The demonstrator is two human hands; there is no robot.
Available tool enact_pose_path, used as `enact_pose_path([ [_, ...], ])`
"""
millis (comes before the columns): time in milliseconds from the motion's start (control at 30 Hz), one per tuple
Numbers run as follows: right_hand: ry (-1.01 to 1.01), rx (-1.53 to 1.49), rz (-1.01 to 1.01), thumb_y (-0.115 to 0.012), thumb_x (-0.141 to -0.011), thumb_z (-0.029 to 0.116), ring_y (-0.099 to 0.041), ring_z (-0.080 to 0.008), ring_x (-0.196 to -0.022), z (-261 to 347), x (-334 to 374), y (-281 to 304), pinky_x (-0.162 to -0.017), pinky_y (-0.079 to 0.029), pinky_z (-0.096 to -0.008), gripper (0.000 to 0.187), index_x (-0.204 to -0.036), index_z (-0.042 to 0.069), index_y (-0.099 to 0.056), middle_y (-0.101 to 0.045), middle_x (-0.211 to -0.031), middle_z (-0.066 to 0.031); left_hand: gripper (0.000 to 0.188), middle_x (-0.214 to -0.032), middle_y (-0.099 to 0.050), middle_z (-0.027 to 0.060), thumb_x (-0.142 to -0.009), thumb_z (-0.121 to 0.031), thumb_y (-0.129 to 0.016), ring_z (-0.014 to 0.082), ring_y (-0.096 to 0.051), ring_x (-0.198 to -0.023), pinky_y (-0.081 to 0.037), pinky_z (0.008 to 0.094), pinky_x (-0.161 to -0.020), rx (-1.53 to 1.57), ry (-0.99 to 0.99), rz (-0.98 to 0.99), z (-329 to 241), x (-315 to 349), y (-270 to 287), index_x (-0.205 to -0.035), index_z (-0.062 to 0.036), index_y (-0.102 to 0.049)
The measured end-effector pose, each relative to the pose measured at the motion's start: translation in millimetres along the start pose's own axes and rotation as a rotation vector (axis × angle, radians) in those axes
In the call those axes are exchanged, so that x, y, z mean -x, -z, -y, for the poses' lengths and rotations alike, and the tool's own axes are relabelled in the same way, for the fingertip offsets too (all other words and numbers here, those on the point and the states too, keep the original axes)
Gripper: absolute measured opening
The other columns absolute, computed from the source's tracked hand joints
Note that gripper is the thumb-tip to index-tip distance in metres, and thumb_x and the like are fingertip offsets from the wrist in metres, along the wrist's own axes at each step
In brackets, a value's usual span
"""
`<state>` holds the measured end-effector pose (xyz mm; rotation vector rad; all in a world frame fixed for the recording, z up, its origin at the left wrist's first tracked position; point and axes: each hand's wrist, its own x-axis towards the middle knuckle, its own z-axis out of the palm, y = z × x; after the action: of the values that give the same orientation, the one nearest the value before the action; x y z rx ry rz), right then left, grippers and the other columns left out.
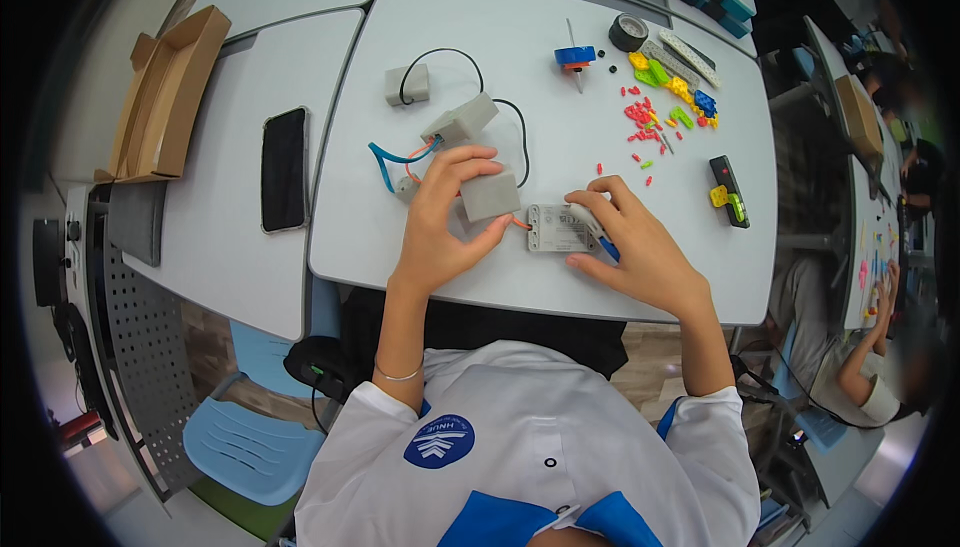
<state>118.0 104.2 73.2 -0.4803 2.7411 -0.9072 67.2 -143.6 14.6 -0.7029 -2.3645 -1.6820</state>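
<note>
My left hand is closed round a light grey, box-shaped block, with the thumb at its lower edge and the fingers over its top. My right hand grips a flat grey module with a printed label by its right end, where a white and blue part shows under the fingers. A short orange wire runs between block and module. Beyond my left hand sits another grey block with a blue cable plugged in. A further grey block stands farther off, by looping black cables.
Small red pegs, yellow and green pieces, a black wheel and a blue wheel on an axle lie at the far right. A black bar, a phone and a cardboard box flank my hands.
</note>
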Motion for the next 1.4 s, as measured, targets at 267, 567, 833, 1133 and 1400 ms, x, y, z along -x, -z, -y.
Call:
enact_pose_path([
  [267,0.011,-0.03,-0.119,-0.072,-0.087,0.02,-0.061,-0.0321,-0.098,1.5,2.9,-15.2,-0.08,-0.051,-0.0397,0.045,-0.126,0.004,-0.054,-0.053,-0.117,-0.0139,0.049,-0.118,-0.062,0.009,-0.066,-0.002,-0.082,0.0213,-0.063,-0.108,-0.052,0.03,-0.082,-0.044,-0.064,0.016,4.2,0.5,-3.2,-0.113,-0.0066,-0.066],
  [567,-0.042,-0.628,-0.116,-0.053,-0.104,0.027,-0.061,-0.0237,-0.088,23.9,9.4,-17.9,-0.082,-0.046,-0.0343,0.03,-0.118,0.002,-0.046,-0.062,-0.098,-0.0163,0.059,-0.131,-0.053,0.0058,-0.07,0.003,-0.08,0.0168,-0.062,-0.109,-0.059,0.0272,-0.079,0.236,-0.004,0.118,-17.9,-10.1,-25.5,-0.126,-0.0075,-0.064],
  [833,-0.176,-0.999,-0.12,-0.055,-0.102,0.022,-0.055,-0.0146,-0.093,-4.1,5.5,-17.5,-0.086,-0.045,-0.0303,0.024,-0.117,0.005,-0.046,-0.054,-0.102,-0.0075,0.06,-0.13,-0.057,0.0075,-0.066,0.004,-0.08,0.017,-0.063,-0.102,-0.056,0.0258,-0.078,0.446,0.201,0.357,-26.2,-29.5,-22.8,-0.124,-0.007,-0.066],
  [1133,-0.082,-0.63,-0.162,-0.057,-0.1,0.019,-0.055,-0.0169,-0.075,9.2,17.9,2.2,-0.072,-0.046,-0.0343,0.021,-0.11,0.002,-0.053,-0.058,-0.084,-0.0113,0.048,-0.097,-0.05,0.0043,-0.061,0.002,-0.08,0.0177,-0.056,-0.094,-0.052,0.0308,-0.077,-0.013,-0.087,0.192,-8.4,-25.8,-31.5,-0.105,-0.0144,-0.076],
  [1400,-0.203,-0.677,0.152,-0.052,-0.103,0.03,-0.057,-0.0214,-0.053,11.6,16.4,-10.0,-0.054,-0.045,-0.0367,0.031,-0.107,-0.001,-0.052,-0.058,-0.063,-0.0154,0.05,-0.118,-0.052,0.0071,-0.063,0.009,-0.076,0.023,-0.057,-0.11,-0.054,0.0343,-0.081,-0.024,-0.188,0.145,-4.5,-24.1,-40.6,-0.108,-0.0135,-0.077],
])
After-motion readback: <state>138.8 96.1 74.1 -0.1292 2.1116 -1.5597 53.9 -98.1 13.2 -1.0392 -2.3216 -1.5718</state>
